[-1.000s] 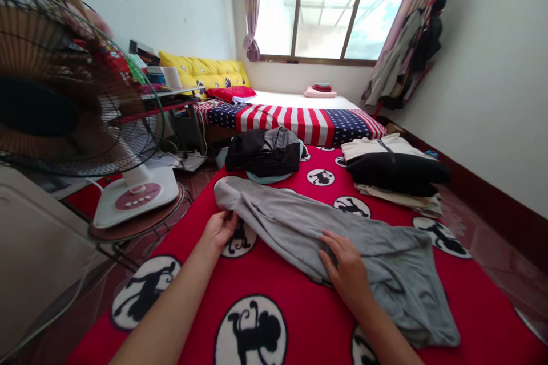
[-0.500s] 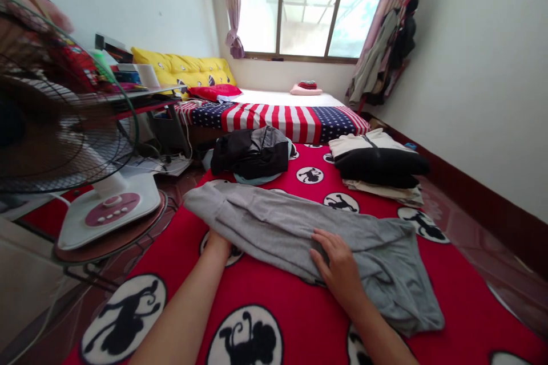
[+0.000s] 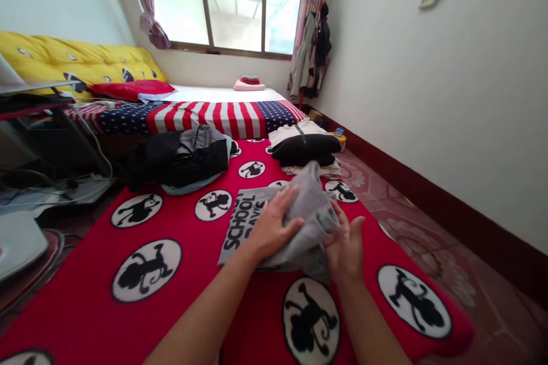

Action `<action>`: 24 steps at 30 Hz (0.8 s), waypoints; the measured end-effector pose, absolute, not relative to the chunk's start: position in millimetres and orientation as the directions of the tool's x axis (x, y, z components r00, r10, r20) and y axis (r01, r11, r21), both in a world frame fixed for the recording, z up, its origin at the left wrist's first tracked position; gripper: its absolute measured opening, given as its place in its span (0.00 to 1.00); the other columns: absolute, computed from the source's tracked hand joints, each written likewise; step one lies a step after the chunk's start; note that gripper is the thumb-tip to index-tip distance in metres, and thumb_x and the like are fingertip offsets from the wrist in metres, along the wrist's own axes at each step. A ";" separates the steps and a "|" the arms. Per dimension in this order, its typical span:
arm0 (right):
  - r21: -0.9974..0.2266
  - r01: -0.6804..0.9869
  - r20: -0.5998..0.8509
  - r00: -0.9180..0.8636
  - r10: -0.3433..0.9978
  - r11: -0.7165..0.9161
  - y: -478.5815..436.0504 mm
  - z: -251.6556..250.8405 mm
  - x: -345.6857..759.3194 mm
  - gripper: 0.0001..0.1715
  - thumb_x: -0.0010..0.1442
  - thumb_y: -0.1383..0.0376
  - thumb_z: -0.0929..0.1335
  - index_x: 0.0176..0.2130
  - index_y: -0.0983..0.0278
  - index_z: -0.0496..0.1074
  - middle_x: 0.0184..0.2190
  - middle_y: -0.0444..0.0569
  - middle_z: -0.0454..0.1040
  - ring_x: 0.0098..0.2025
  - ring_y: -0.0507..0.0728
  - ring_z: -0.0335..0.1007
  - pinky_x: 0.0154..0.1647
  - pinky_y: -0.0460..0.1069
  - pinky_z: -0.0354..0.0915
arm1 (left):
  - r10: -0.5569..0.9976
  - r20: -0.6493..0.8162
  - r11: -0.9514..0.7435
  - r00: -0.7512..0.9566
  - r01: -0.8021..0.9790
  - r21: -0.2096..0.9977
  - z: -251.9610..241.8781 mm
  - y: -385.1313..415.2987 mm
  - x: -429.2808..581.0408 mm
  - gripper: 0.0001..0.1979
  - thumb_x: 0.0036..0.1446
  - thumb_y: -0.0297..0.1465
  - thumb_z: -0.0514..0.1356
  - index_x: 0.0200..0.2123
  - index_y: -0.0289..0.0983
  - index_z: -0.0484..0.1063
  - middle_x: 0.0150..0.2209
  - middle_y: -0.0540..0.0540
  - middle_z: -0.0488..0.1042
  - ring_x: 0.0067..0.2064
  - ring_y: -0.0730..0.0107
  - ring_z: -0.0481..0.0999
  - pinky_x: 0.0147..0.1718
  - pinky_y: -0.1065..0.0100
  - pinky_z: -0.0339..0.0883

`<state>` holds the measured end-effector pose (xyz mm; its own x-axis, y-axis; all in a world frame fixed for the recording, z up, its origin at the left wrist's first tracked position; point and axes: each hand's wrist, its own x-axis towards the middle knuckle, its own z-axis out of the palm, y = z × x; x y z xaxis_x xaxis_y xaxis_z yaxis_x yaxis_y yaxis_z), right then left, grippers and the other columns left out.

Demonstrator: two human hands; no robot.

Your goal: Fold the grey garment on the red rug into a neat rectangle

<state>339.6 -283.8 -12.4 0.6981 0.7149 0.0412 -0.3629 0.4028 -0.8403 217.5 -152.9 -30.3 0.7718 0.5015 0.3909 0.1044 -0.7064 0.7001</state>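
A grey shirt (image 3: 314, 228) with black lettering that reads "SCHOOL" lies partly folded on the red blanket (image 3: 192, 308). Its right part is doubled over and bunched up above the lettered part. My left hand (image 3: 274, 225) rests on top of the shirt, fingers stretched out and thumb apart. At the shirt's right edge is my right hand (image 3: 347, 248), its thumb standing away and its fingers against the folded cloth, partly hidden by it.
A stack of folded clothes (image 3: 306, 145) sits beyond the shirt. Dark clothes (image 3: 188, 154) lie heaped at the left. Behind them stands a bed with a stars-and-stripes cover (image 3: 205, 118). Right of the blanket are tiled floor (image 3: 411, 228) and a white wall (image 3: 428, 80).
The shirt, earlier laid out long, is now folded into a compact shape with its lettering showing. Both hands have come closer together around it. The view has turned right.
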 end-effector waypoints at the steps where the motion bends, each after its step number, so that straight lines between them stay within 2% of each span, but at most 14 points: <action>1: -0.841 -0.397 -0.038 0.721 0.692 0.367 -291.6 -14.9 350.2 0.42 0.55 0.36 0.57 0.57 0.58 0.62 0.54 0.54 0.70 0.54 0.63 0.68 0.50 0.58 0.66 | 0.477 0.362 -0.765 0.801 0.175 0.620 -36.1 -162.6 228.6 0.32 0.54 0.52 0.56 0.60 0.48 0.60 0.64 0.45 0.56 0.65 0.46 0.50 0.61 0.43 0.39; 3: -0.877 -0.420 -0.191 0.750 0.633 0.234 -303.3 -26.5 366.6 0.42 0.49 0.40 0.67 0.56 0.58 0.63 0.52 0.53 0.72 0.52 0.63 0.69 0.48 0.56 0.68 | 0.479 0.313 -0.828 0.820 0.304 0.471 -47.7 -176.7 241.9 0.35 0.51 0.55 0.55 0.60 0.51 0.60 0.65 0.46 0.55 0.66 0.43 0.45 0.61 0.40 0.34; 5: -0.925 -0.365 -0.240 0.775 0.584 0.105 -307.9 -42.3 374.8 0.44 0.43 0.49 0.74 0.55 0.60 0.63 0.52 0.54 0.72 0.53 0.63 0.68 0.50 0.54 0.67 | 0.498 0.296 -0.844 0.815 0.378 0.380 -56.4 -182.8 246.3 0.35 0.51 0.57 0.54 0.60 0.51 0.60 0.65 0.47 0.55 0.66 0.42 0.44 0.60 0.40 0.34; 7: -0.971 -0.232 -0.163 0.806 0.569 0.050 -305.6 -56.1 376.6 0.47 0.40 0.54 0.76 0.56 0.62 0.62 0.55 0.56 0.68 0.57 0.63 0.65 0.55 0.55 0.63 | 0.499 0.290 -0.847 0.816 0.388 0.365 -60.4 -183.0 245.7 0.35 0.52 0.56 0.53 0.61 0.51 0.59 0.65 0.46 0.54 0.66 0.43 0.45 0.61 0.40 0.36; 9: -0.995 -0.094 -0.057 0.820 0.570 0.035 -299.5 -64.3 376.5 0.49 0.40 0.54 0.76 0.57 0.65 0.60 0.58 0.59 0.64 0.59 0.64 0.60 0.58 0.56 0.59 | 0.481 0.273 -0.849 0.833 0.364 0.383 -59.1 -180.0 241.9 0.34 0.53 0.54 0.55 0.61 0.50 0.59 0.65 0.46 0.54 0.66 0.44 0.45 0.61 0.41 0.37; 13: -1.000 -0.011 -0.012 0.769 0.639 -0.006 -290.6 -70.4 384.3 0.52 0.40 0.55 0.75 0.60 0.65 0.57 0.58 0.60 0.64 0.58 0.65 0.62 0.58 0.58 0.59 | 0.453 0.256 -0.824 0.854 0.292 0.486 -44.7 -163.3 222.5 0.26 0.55 0.42 0.59 0.57 0.46 0.66 0.63 0.42 0.59 0.64 0.48 0.54 0.60 0.47 0.48; 15: -1.000 0.023 0.011 0.742 0.670 -0.008 -290.3 -73.2 390.2 0.52 0.39 0.58 0.75 0.60 0.63 0.57 0.56 0.57 0.66 0.58 0.64 0.63 0.58 0.58 0.59 | 0.568 0.339 -0.782 0.750 0.363 0.506 -37.0 -146.7 204.9 0.21 0.56 0.36 0.58 0.53 0.43 0.70 0.61 0.40 0.62 0.62 0.50 0.59 0.59 0.50 0.51; 17: -0.996 0.093 0.069 0.719 0.691 0.003 -291.4 -74.8 392.9 0.46 0.39 0.61 0.75 0.57 0.62 0.63 0.55 0.54 0.68 0.58 0.63 0.63 0.60 0.58 0.57 | 0.726 0.407 -0.682 0.554 0.508 0.526 -34.9 -125.7 183.5 0.21 0.55 0.35 0.59 0.53 0.41 0.69 0.59 0.38 0.63 0.60 0.48 0.61 0.59 0.49 0.52; 18: -0.992 0.127 0.096 0.710 0.698 0.006 -291.9 -74.0 392.5 0.42 0.39 0.63 0.74 0.55 0.62 0.66 0.54 0.53 0.69 0.58 0.63 0.63 0.60 0.58 0.56 | 0.796 0.385 -0.604 0.467 0.566 0.562 -36.7 -114.8 172.8 0.24 0.53 0.36 0.60 0.54 0.39 0.68 0.58 0.36 0.65 0.59 0.45 0.62 0.57 0.48 0.54; 20: -0.984 0.177 0.129 0.704 0.699 0.003 -292.0 -67.3 389.3 0.33 0.41 0.65 0.73 0.50 0.63 0.72 0.52 0.52 0.72 0.56 0.62 0.65 0.60 0.58 0.56 | 0.898 0.221 -0.418 0.381 0.579 0.700 -45.0 -96.1 154.4 0.30 0.50 0.42 0.62 0.55 0.35 0.67 0.52 0.33 0.70 0.53 0.45 0.69 0.51 0.49 0.62; 22: -0.977 0.212 0.156 0.700 0.697 0.005 -291.1 -53.4 386.2 0.29 0.43 0.66 0.71 0.48 0.62 0.73 0.49 0.51 0.74 0.54 0.62 0.67 0.59 0.58 0.57 | 0.924 0.061 -0.252 0.378 0.481 0.840 -54.8 -85.7 143.1 0.34 0.49 0.45 0.62 0.56 0.32 0.65 0.47 0.33 0.73 0.47 0.49 0.75 0.45 0.53 0.68; 24: -0.964 0.266 0.205 0.681 0.703 0.023 -290.0 -36.4 388.2 0.29 0.44 0.67 0.70 0.48 0.62 0.74 0.48 0.50 0.75 0.53 0.61 0.68 0.58 0.57 0.59 | 0.918 -0.004 -0.151 0.396 0.358 0.921 -60.8 -85.7 139.8 0.35 0.49 0.47 0.62 0.56 0.32 0.64 0.46 0.34 0.74 0.43 0.53 0.76 0.42 0.57 0.70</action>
